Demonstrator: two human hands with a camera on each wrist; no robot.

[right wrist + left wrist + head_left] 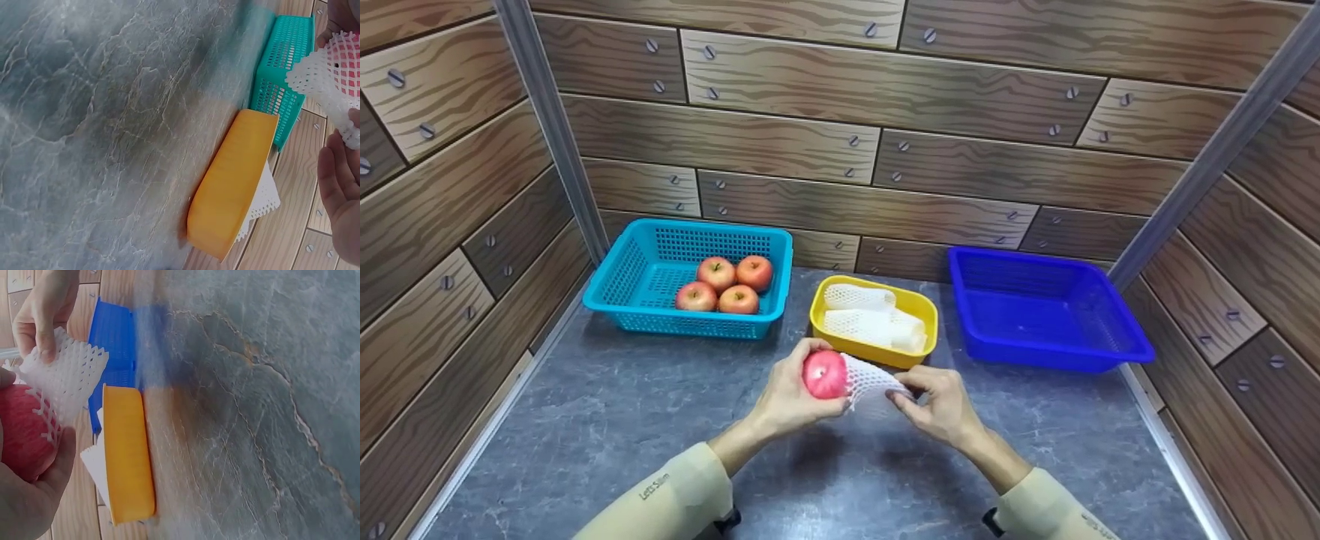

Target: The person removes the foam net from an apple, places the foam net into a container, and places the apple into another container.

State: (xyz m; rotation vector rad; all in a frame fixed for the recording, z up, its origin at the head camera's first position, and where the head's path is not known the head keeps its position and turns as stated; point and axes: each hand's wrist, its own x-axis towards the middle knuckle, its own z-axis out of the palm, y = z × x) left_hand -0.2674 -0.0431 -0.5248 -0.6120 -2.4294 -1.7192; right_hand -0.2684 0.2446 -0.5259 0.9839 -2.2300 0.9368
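My left hand (793, 390) grips a red apple (824, 374), thumb below and fingers over its top. A white foam net sleeve (871, 381) covers the apple's right side and stretches off to the right. The fingers and thumb of my right hand (939, 403) pinch the loose end of that sleeve. In the left wrist view the net's strands (47, 417) lie over part of the apple (25, 433). Seen from the right wrist, the mesh (344, 64) spreads around the fruit. Both hands are held above the table, in front of the yellow basket (819, 324).
Several more white foam sleeves (859, 324) lie in the yellow basket. At the back left, a teal basket (690, 324) holds several bare apples (716, 274). A blue basket (1054, 358) stands at the back right. Wood-patterned walls (780, 142) enclose the grey marbled table (607, 420).
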